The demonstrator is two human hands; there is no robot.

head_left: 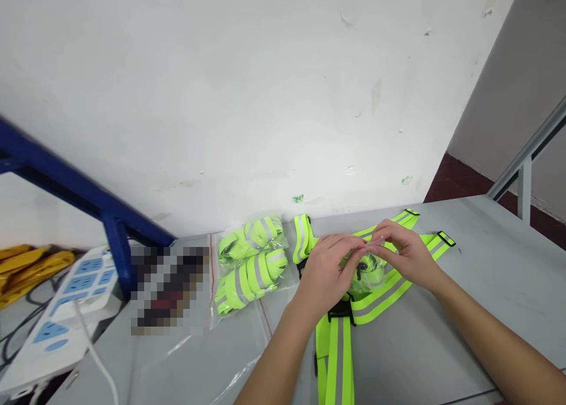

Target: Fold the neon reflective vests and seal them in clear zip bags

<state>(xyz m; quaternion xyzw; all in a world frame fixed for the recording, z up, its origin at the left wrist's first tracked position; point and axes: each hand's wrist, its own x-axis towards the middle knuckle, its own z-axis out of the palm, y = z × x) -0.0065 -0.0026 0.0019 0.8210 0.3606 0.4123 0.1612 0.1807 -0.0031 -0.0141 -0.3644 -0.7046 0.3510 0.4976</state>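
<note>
My left hand and my right hand meet fingertip to fingertip, both pinching the top edge of a clear plastic bag. Inside this bag is a bundled yellow-green strap with dark parts, partly hidden by my fingers. Beneath and around it, a yellow-green reflective harness with grey stripes and black buckles lies spread on the grey table. Left of my left hand lie two bagged rolls of the same strap, an upper one and a lower one.
At the far left are a white power strip with a cable and yellow fabric. A blue metal frame stands at the left edge, a grey frame at the right. The white wall rises behind the table.
</note>
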